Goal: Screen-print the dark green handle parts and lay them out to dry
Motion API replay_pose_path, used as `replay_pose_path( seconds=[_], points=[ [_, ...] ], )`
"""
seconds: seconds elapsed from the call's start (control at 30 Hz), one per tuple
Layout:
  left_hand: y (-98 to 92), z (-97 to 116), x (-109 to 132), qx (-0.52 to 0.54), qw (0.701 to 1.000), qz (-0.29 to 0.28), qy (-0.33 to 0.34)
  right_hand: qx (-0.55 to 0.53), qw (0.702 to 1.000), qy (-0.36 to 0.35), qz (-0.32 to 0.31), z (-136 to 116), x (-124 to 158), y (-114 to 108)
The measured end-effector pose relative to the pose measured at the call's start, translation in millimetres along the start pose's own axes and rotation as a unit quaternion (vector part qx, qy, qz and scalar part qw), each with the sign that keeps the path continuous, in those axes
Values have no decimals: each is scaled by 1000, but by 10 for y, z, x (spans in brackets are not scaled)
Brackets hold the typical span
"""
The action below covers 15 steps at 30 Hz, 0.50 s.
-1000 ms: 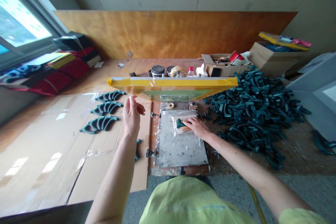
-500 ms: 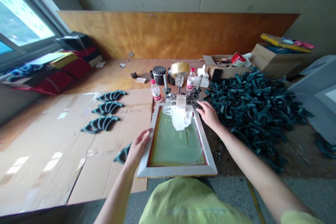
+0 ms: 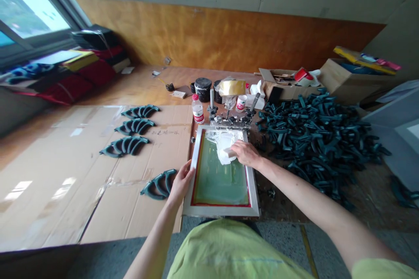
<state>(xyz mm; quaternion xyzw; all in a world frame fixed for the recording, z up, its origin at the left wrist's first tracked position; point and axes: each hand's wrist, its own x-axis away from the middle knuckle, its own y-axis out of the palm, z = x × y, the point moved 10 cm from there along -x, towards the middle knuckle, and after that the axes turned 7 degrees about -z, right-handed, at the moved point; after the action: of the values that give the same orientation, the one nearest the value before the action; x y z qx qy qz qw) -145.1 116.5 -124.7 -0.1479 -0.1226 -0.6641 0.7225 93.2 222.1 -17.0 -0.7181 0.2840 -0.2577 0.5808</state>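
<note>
A metal-framed screen (image 3: 221, 183) with green mesh lies in front of me, its far edge at a clamp bar (image 3: 229, 124) with two upright rods. White paste (image 3: 223, 141) covers part of the mesh's far half. My right hand (image 3: 245, 153) is closed around a pale squeegee block (image 3: 230, 153), which touches the paste. My left hand (image 3: 183, 178) grips the frame's left side, fingers at its outer edge. Just left of that hand, a dark green curved part (image 3: 157, 186) lies on the cardboard.
More curved parts (image 3: 126, 146) lie in rows on the cardboard sheet (image 3: 81, 178) at left. A large heap of dark green pieces (image 3: 314, 135) fills the right. Behind the screen stand a bottle (image 3: 197, 110), black tubs (image 3: 203, 90) and a tape roll (image 3: 231, 87). An open box (image 3: 284, 89) sits back right.
My right hand has moved from the frame's upper right side onto the squeegee block. The block has come off its place at the clamp bar and now sits nearer me, over the paste.
</note>
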Motion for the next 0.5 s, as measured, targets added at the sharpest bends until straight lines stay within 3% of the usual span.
replay_pose_path(
  seconds=[0.1,0.17,0.3,0.4,0.5],
  points=[
    [-2,-33,-8,-5,1000,5,2,-13,997,-74,-23,-80,145,-49],
    [-2,-32,-5,-7,1000,8,0,-20,997,-72,-21,-40,95,-122],
    [11,38,23,4,1000,2,-1,-4,996,-18,85,-2,13,-225],
    [28,82,49,21,1000,-3,-12,6,989,-54,135,-173,180,-118],
    [35,135,81,25,1000,2,-18,-10,986,-90,139,-238,296,-107]
  ],
)
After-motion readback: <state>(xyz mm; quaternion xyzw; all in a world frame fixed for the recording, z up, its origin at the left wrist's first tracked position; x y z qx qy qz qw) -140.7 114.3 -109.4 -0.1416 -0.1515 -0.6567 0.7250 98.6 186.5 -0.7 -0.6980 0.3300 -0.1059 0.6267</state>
